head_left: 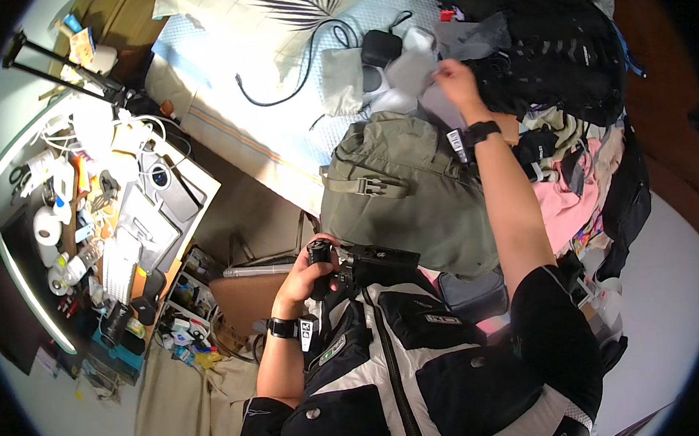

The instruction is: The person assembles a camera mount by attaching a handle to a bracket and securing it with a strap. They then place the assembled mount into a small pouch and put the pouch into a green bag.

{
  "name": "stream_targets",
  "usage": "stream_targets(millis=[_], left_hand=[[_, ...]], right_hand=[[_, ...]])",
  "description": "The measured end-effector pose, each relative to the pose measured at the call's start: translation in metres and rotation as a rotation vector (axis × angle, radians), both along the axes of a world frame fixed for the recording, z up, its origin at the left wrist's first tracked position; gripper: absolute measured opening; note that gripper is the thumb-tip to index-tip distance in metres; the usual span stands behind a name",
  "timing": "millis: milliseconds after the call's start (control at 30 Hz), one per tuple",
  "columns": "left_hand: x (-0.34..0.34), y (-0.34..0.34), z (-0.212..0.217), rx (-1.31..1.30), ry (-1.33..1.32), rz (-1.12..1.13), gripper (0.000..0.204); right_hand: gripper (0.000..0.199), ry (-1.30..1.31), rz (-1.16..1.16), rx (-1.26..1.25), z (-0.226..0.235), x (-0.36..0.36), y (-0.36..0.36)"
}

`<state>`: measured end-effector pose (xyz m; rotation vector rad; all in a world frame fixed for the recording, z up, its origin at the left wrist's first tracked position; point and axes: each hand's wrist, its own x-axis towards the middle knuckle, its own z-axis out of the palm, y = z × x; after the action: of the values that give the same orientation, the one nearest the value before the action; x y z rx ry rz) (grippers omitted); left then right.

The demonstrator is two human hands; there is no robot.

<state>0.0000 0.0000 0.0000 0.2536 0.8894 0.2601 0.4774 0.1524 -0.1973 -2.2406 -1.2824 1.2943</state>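
My left hand (309, 273) grips a black camera-like device (369, 264) held close in front of my chest. My right hand (457, 81) reaches far out over the bed and pinches a grey piece of cloth (424, 67) lying among other folded clothes. Between my arms, an olive-green backpack (400, 194) lies on the bed edge. Both wrists wear black bands with small tags.
A black backpack (565, 49) and a heap of clothes (577, 170) fill the bed's right side. A black cable (306, 59) and a small black pouch (380, 47) lie on the light-blue bedding. At the left is a cluttered desk (121, 201) with a keyboard.
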Motion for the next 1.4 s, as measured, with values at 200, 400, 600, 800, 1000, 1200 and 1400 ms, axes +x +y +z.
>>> stream_targets(millis=[200, 400, 600, 800, 1000, 1200, 1400], left_hand=[[-0.022, -0.004, -0.002, -0.086, 0.000, 0.162, 0.047], [-0.023, -0.007, -0.006, -0.088, -0.027, 0.146, 0.045], [-0.023, -0.004, 0.001, -0.063, 0.004, 0.095, 0.045], [-0.020, 0.000, 0.000, -0.034, -0.063, 0.098, 0.045], [-0.018, -0.006, 0.001, 0.027, -0.004, 0.076, 0.044], [-0.004, 0.013, 0.010, 0.200, 0.004, 0.130, 0.046], [0.037, 0.035, 0.027, 0.286, -0.034, 0.109, 0.044]], right_hand=[[0.039, 0.867, -0.915, 0.307, 0.025, 0.029, -0.031], [0.037, -0.346, 0.150, -0.106, -0.039, 0.001, -0.080], [0.044, -0.213, 0.166, -0.450, -0.050, -0.002, -0.070], [0.044, -0.137, 0.128, -0.199, -0.046, 0.002, -0.088], [0.033, -0.189, -0.030, 0.011, -0.025, -0.014, -0.077], [0.024, -0.026, -0.104, 0.416, 0.093, -0.034, -0.072], [0.028, 0.178, -0.373, 0.562, 0.211, -0.049, -0.113]])
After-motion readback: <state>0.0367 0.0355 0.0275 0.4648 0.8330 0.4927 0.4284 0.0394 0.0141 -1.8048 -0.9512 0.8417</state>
